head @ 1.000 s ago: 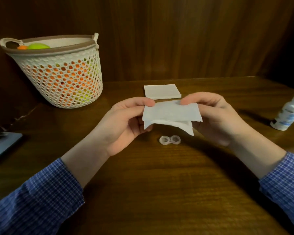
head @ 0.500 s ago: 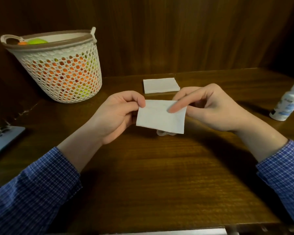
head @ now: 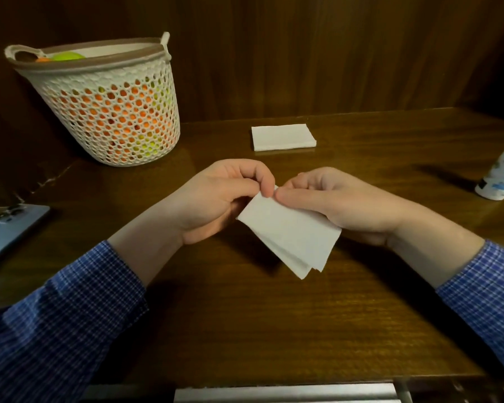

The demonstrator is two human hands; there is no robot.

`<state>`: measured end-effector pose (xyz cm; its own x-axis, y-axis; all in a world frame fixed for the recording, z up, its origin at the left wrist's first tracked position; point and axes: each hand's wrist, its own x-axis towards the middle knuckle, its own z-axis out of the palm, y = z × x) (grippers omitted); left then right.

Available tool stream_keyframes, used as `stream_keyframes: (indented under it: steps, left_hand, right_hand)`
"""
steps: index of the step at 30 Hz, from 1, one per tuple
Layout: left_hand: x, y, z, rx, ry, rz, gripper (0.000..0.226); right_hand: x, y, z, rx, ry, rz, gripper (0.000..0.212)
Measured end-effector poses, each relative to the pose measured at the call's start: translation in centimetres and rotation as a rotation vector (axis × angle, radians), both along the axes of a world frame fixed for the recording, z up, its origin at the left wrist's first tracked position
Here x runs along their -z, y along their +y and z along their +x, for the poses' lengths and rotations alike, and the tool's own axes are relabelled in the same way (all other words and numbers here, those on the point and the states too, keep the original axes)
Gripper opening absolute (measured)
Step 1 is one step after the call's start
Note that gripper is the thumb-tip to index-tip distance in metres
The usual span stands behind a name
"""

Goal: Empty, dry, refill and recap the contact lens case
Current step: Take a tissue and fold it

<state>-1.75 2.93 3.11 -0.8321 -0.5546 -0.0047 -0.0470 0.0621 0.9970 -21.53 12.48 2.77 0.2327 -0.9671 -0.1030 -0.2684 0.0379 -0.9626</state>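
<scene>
- The folded tissue (head: 288, 232), flat and level half a second ago, now hangs tilted, long axis running from upper left to lower right
- Left hand (head: 216, 199) and right hand (head: 332, 199) both pinch its upper corner above the table (head: 245, 315)
- It now hides the lens case

table (head: 245, 315): glossy dark wood
folded tissue (head: 291, 237): matt white paper
basket (head: 111, 112): perforated white plastic
sleeves (head: 56, 324): checked blue cloth
bottle (head: 501, 175): smooth white plastic

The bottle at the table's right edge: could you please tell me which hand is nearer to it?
The right. The right hand lies between the middle of the table and the bottle; the left hand sits farther off, beyond the folded tissue that both hands pinch.
</scene>
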Motion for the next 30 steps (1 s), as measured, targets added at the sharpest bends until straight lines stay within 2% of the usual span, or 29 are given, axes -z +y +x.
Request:
stream_keyframes:
  steps: [3, 6, 9, 11, 14, 17, 19, 25, 30]
  left_hand:
    - [0.0, 0.0, -0.1, -0.003, 0.015, 0.027, 0.038]
    - [0.2, 0.1, -0.2, -0.04, -0.021, 0.006, 0.048]
    - [0.0, 0.3, -0.4, -0.113, -0.034, -0.01, 0.041]
    - [-0.1, 0.6, -0.7, -0.181, -0.035, -0.002, 0.031]
    - [-0.2, 1.0, -1.1, -0.238, -0.044, -0.008, 0.03]
    - [0.1, 1.4, -1.1, -0.189, -0.125, -0.166, 0.03]
    - [0.5, 1.5, -1.0, -0.211, -0.168, -0.308, 0.025]
    - [1.1, 1.9, -1.2, -0.369, -0.051, -0.491, 0.014]
    - [0.9, 1.8, -1.1, -0.387, -0.002, -0.472, 0.005]
  right_hand:
    - [-0.1, 0.2, 0.7, 0.041, 0.003, -0.005, 0.029]
    - [0.2, 0.2, 1.5, 0.152, 0.036, -0.041, 0.035]
    - [0.9, 0.2, 2.1, 0.26, 0.179, -0.144, 0.048]
    - [1.1, 0.1, 2.3, 0.338, 0.244, -0.214, 0.044]
    - [1.2, 0.0, 2.1, 0.47, 0.348, -0.301, 0.04]
    - [1.4, 0.0, 1.9, 0.564, 0.38, -0.379, 0.041]
    - [1.6, 0.0, 1.9, 0.588, 0.387, -0.406, 0.04]
    - [1.8, 0.0, 2.2, 0.562, 0.402, -0.412, 0.037]
    - [1.7, 0.0, 2.2, 0.537, 0.356, -0.433, 0.035]
